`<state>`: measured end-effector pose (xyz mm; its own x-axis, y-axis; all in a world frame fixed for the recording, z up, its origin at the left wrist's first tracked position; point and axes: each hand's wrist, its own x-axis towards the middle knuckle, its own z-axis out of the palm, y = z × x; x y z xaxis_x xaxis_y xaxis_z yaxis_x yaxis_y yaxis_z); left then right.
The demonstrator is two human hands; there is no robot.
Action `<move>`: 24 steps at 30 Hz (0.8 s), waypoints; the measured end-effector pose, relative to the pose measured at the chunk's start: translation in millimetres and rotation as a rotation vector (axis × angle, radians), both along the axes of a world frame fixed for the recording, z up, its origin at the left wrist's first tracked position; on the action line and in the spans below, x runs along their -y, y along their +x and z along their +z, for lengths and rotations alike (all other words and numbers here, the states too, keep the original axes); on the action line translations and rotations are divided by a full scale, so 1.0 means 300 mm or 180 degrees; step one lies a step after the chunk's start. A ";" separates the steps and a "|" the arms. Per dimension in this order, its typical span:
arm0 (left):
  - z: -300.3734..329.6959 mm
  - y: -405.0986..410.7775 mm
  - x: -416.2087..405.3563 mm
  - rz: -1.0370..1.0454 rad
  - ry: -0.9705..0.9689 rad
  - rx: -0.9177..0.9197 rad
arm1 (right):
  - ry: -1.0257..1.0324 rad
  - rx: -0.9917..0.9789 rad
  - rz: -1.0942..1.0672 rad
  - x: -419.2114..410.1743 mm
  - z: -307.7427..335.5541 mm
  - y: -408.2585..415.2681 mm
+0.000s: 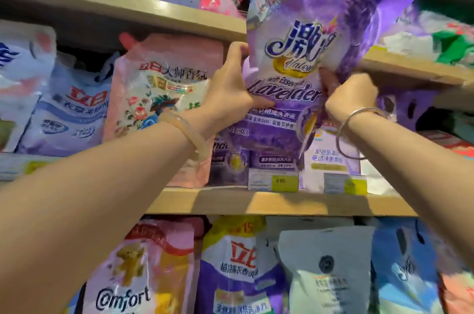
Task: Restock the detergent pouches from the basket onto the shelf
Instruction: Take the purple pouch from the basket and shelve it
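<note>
A purple lavender detergent pouch [305,39] is held up in front of the shelves, its top reaching past the upper shelf board [154,9]. My left hand [230,90] grips its left edge, thumb across the front. My right hand [346,94] pinches its lower right side. Below and behind it, more purple pouches [230,159] stand on the middle shelf [256,202]. The basket is out of view.
A pink floral pouch [159,98] and blue-white pouches [69,111] stand left on the middle shelf. Price tags [273,179] sit at its front edge. The bottom row holds a Comfort pouch [133,275], a purple pouch [236,270] and a grey-white pouch [328,270].
</note>
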<state>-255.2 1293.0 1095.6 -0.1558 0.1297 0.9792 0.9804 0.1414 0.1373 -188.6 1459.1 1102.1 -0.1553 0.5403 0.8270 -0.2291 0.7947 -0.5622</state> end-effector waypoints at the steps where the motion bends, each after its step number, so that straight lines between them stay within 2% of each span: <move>1: -0.003 -0.019 -0.014 0.0061 0.0028 -0.0040 | -0.0008 -0.0070 0.0066 -0.017 -0.002 -0.024; 4: -0.023 -0.076 -0.058 0.0203 0.0012 0.0062 | -0.0098 0.0013 0.0194 -0.057 -0.010 -0.090; 8: -0.052 -0.148 -0.094 0.0355 -0.0149 0.0367 | 0.0082 0.0553 0.0167 -0.102 -0.034 -0.162; 14: -0.103 -0.251 -0.120 0.0779 -0.0530 0.1356 | 0.0426 0.1366 0.0382 -0.143 -0.058 -0.276; 21: -0.096 -0.269 -0.146 0.1237 -0.0523 0.2215 | 0.0353 0.1587 0.0606 -0.168 -0.026 -0.387; 24: -0.090 -0.248 -0.151 0.1592 -0.0720 0.2531 | 0.0602 0.1675 0.0553 -0.155 -0.028 -0.408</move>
